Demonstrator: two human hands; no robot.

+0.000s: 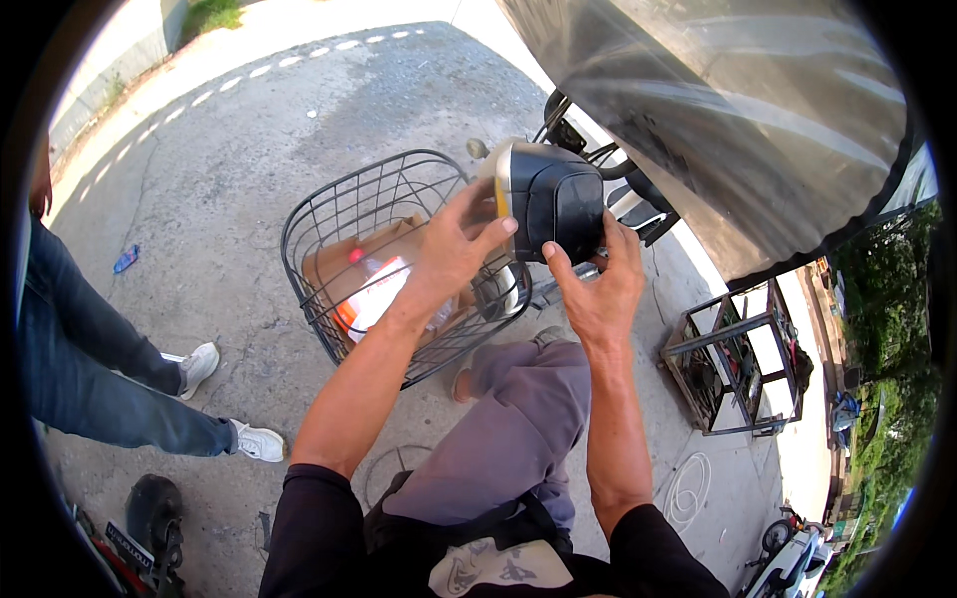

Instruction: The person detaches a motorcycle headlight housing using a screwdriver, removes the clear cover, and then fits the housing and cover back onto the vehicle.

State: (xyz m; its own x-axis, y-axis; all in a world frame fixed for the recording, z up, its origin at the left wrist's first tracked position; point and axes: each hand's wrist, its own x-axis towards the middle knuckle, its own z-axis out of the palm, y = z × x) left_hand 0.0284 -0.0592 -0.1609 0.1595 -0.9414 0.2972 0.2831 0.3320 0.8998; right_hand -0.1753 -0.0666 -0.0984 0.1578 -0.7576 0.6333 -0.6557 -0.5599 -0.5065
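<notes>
Between my two hands is a rounded black plastic housing (563,204) with a silver rim and a yellow strip on its left side. It looks like a headlight unit, held up above a black wire basket (286,242). My left hand (461,239) grips its left side, thumb on the near edge and the other fingers partly hidden behind it. My right hand (603,284) holds its lower right corner, with the thumb at the bottom edge. In the basket lie a brown cardboard box (324,264), a red-capped bottle (357,256) and a white-and-orange package (377,295).
On the left stands a person in jeans (120,394) and white shoes. A clear plastic cover (738,120) hangs at upper right, beside dark handlebar parts (648,204). Farther right are a metal frame rack (735,349), a coiled white hose (688,490) and a parked motorbike (793,558).
</notes>
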